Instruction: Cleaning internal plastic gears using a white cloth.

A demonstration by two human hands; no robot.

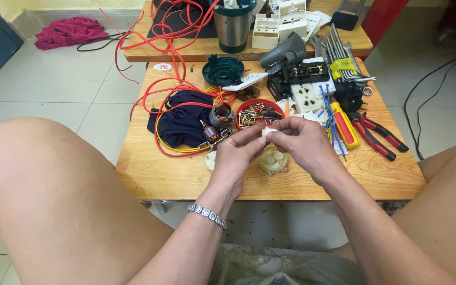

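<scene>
Both hands meet over the middle of a low wooden table (159, 174). My left hand (236, 153) and my right hand (299, 142) pinch a small white plastic part (268, 132) between their fingertips. Just below them lies a cream round gear housing (273, 160) on the table. A second pale piece (210, 159) shows beside my left wrist. A silver bracelet (207, 215) is on my left wrist.
A red bowl of small metal bits (257, 111), a motor armature (210, 133), a dark blue cloth (183, 122) and red wire (154, 100) lie behind my hands. Red pliers (376, 138), a screwdriver (345, 127), sockets (307, 97), hex keys (341, 55) and a steel cup (232, 26) stand to the right and back.
</scene>
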